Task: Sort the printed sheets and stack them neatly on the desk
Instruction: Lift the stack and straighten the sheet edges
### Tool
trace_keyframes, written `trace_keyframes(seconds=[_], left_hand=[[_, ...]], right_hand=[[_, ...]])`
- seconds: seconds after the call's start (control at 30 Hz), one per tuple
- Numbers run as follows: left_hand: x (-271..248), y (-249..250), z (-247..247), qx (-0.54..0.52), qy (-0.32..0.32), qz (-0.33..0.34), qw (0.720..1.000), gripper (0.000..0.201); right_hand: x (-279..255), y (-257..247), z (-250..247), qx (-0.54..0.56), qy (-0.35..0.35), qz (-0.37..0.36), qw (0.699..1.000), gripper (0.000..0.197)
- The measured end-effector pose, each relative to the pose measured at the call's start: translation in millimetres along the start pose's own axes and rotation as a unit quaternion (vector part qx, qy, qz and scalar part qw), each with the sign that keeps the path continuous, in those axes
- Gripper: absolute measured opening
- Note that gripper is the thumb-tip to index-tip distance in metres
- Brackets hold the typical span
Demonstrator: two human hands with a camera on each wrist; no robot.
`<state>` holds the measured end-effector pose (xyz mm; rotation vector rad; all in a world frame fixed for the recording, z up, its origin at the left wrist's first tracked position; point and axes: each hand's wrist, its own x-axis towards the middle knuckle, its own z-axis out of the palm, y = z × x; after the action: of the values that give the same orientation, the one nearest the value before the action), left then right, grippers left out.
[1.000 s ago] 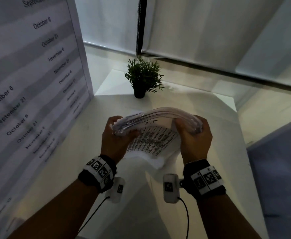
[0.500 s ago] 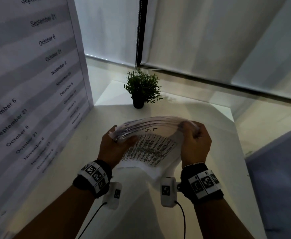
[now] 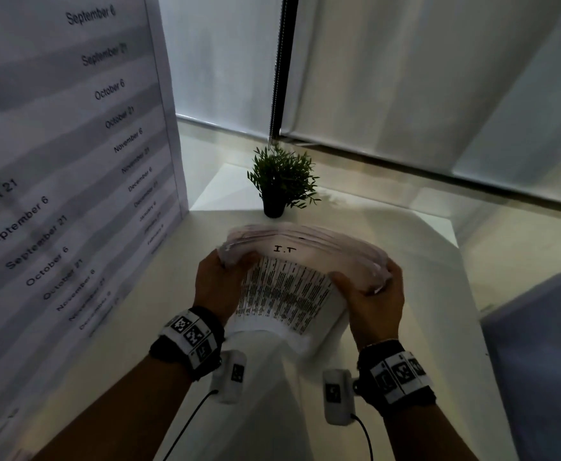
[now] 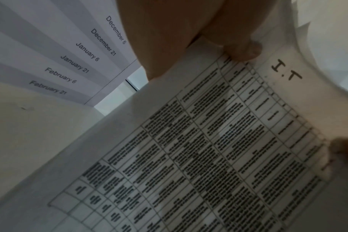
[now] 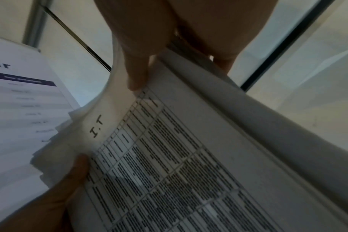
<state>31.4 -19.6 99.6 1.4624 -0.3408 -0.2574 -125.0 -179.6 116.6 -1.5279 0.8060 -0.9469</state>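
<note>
Sheets (image 3: 292,287) near potted plant (image 3: 280,181)

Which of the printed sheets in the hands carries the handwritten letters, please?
The front white printed sheet facing the person, the one with a dense table of text; "I.T" is written above its grid. The sheets bunched behind it show only their edges.

The head camera looks forward and down across the white desk (image 3: 405,261) toward its far edge, where a potted plant (image 3: 280,181) stands. Each wrist camera sits very close under the printed sheets (image 4: 209,149), aimed along the palm at the sheet marked "I.T". All three views share that sheet; the left wrist and head views also share the date chart (image 4: 60,62).
</note>
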Motion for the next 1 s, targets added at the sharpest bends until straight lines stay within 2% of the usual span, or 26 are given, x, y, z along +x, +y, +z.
trace_keyframes(seconds=[0.1, 0.2, 0.27, 0.33, 0.43, 0.53, 0.6, 0.7, 0.83, 0.9, 1.0], left_hand=[[2.9, 3.3, 7.9, -0.003, 0.004, 0.004, 1.0, 0.02], [-0.8, 11.5, 9.0, -0.001, -0.015, 0.037, 0.999, 0.02], [-5.8, 10.6, 6.0, 0.043, -0.047, 0.059, 0.996, 0.014], [-13.1, 13.1, 5.7, 0.055, -0.057, 0.077, 0.994, 0.027], [-16.5, 23.1, 11.3, 0.041, -0.03, 0.097, 0.994, 0.045], [-13.3, 39.1, 21.2, 0.021, 0.023, 0.105, 0.994, 0.051], [-9.5, 48.1, 27.4, 0.015, 0.052, 0.113, 0.992, 0.051], [-2.6, 54.8, 33.4, -0.013, 0.092, 0.09, 0.992, 0.048], [0.8, 51.8, 35.0, 0.016, 0.098, 0.076, 0.992, 0.04], [-1.4, 50.6, 34.5, 0.02, 0.078, 0.102, 0.992, 0.037], [-2.9, 50.7, 35.7, 0.085, 0.06, 0.194, 0.975, 0.029]], right_hand=[[4.7, 0.6, -1.7, -0.02, 0.018, -0.003, 1.0, 0.028], [3.5, -8.0, -9.7, 0.012, 0.01, -0.055, 0.998, 0.032], [-2.5, -11.4, -15.2, 0.013, -0.007, -0.071, 0.997, 0.033], [-8.3, -10.9, -16.9, 0.018, -0.016, -0.073, 0.997, 0.036], [-11.3, -11.1, -13.7, 0.027, -0.025, -0.079, 0.996, 0.036], [-12.5, -11.4, -12.1, 0.039, -0.031, -0.078, 0.996, 0.036], [-12.9, -10.7, -11.8, 0.035, -0.033, -0.074, 0.996, 0.035], [-14.1, -12.6, -11.4, 0.037, -0.032, -0.081, 0.996, 0.034], [-14.8, -10.1, -11.5, 0.036, -0.029, -0.09, 0.995, 0.032], [-14.8, -9.6, -11.0, 0.025, -0.028, -0.092, 0.995, 0.03], [-14.1, -8.8, -11.1, 0.02, -0.03, -0.093, 0.995, 0.028]])
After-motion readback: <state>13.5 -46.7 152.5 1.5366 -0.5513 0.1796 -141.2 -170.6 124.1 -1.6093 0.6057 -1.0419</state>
